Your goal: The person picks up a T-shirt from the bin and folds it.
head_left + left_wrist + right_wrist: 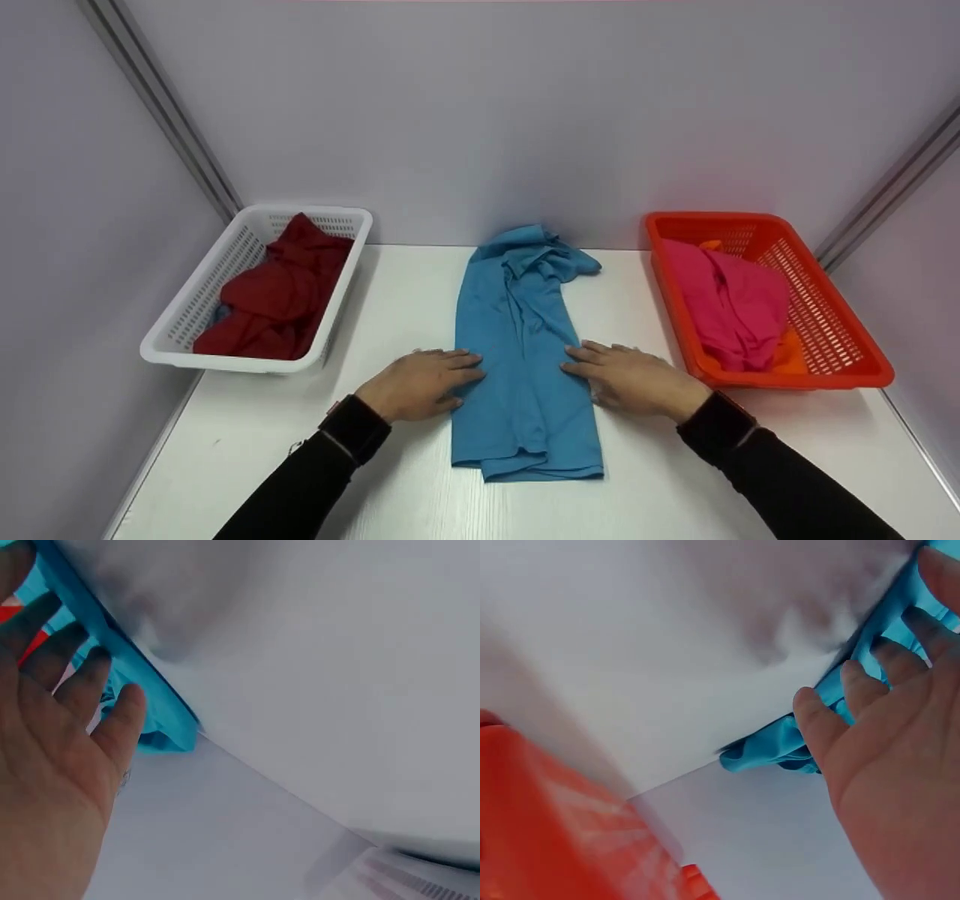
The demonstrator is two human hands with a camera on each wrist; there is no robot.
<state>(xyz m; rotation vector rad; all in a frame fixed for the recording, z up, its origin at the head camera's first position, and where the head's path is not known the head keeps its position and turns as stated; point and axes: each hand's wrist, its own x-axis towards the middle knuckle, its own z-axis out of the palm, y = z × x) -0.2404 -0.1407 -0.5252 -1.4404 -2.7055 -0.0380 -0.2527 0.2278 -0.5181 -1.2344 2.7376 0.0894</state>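
A blue garment (517, 375), folded lengthwise into a long strip, lies on the white table with its far end bunched near the back wall. My left hand (427, 382) touches its left edge with fingers extended. From the other side, my right hand (630, 379) rests its fingertips on the right edge. Both wrist views show straight fingers against the blue cloth (161, 716), the left palm (52, 780) and right palm (900, 742) facing the camera. Neither hand grips the fabric.
At the left stands a white basket (154, 349) with dark red cloth (277, 292) inside. A red-orange basket (862, 352) at the right holds pink cloth (731, 300) and orange cloth (789, 356). Grey walls (480, 112) enclose the table's back and sides.
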